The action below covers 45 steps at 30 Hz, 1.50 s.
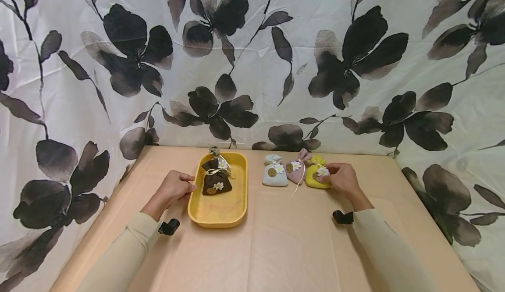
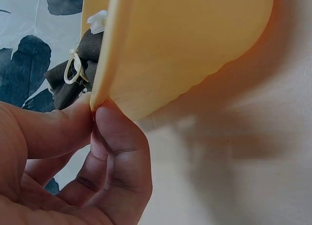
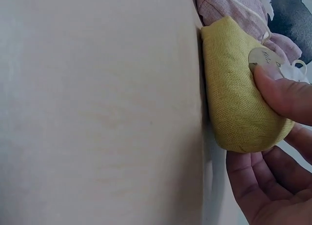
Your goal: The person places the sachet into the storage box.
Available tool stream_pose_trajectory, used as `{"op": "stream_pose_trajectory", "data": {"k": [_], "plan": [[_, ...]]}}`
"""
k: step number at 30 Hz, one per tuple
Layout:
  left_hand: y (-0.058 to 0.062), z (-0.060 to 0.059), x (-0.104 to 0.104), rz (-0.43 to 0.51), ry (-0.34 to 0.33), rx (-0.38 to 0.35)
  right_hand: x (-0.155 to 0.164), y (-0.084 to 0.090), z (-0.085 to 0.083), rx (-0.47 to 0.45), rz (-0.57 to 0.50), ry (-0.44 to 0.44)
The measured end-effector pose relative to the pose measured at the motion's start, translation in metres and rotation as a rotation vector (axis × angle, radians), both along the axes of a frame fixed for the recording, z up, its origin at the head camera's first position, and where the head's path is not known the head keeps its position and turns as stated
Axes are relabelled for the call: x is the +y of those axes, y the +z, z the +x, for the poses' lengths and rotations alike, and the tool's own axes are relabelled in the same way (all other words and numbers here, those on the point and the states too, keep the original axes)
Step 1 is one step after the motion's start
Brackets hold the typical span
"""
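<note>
A yellow tray [image 1: 236, 195] lies on the table and holds a dark brown pouch [image 1: 216, 182] and an olive pouch [image 1: 214, 152] behind it. My left hand [image 1: 175, 187] pinches the tray's left rim [image 2: 100, 83] between thumb and forefinger. To the right lie a white pouch [image 1: 274, 172], a pink pouch [image 1: 296, 171] and a yellow pouch [image 1: 314, 179] in a row. My right hand [image 1: 342, 179] holds the yellow pouch [image 3: 234, 103], thumb on its round tag and fingers under its end.
The tan table [image 1: 292, 239] ends at a floral curtain [image 1: 252, 64] behind and at both sides. A pink pouch's cord [image 1: 299, 183] trails toward me. Small black wrist mounts [image 1: 169, 227] sit by each sleeve.
</note>
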State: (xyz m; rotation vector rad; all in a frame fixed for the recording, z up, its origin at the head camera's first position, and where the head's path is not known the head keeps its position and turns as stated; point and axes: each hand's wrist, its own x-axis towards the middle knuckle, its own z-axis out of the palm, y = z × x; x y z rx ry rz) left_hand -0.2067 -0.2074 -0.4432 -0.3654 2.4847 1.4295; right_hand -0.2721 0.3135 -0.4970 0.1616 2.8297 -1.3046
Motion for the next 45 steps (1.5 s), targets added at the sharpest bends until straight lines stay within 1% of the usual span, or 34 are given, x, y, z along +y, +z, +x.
{"op": "stream_pose_trajectory", "data": {"k": [5,13,25,30,35,40,45], "plan": [[0.001,0.0,0.001,-0.005,-0.004,-0.003,0.0,0.001,0.004,0.021,-0.018,-0.01],[0.001,0.0,0.001,-0.007,0.0,-0.008,0.0,0.009,0.01,0.054,-0.041,-0.021],[-0.001,0.002,0.0,-0.002,0.001,0.008,-0.003,0.019,0.017,0.14,-0.048,0.001],[-0.002,0.002,0.0,-0.006,-0.005,0.016,-0.009,0.025,0.02,0.168,-0.072,0.014],[-0.001,0.002,-0.002,-0.011,-0.022,0.02,-0.019,0.031,0.025,0.171,-0.095,-0.002],[-0.002,0.002,-0.004,-0.007,-0.018,0.017,-0.032,0.038,0.031,0.183,-0.096,-0.019],[-0.002,0.003,-0.006,-0.002,-0.022,0.016,-0.045,0.045,0.037,0.2,-0.105,-0.016]]}}
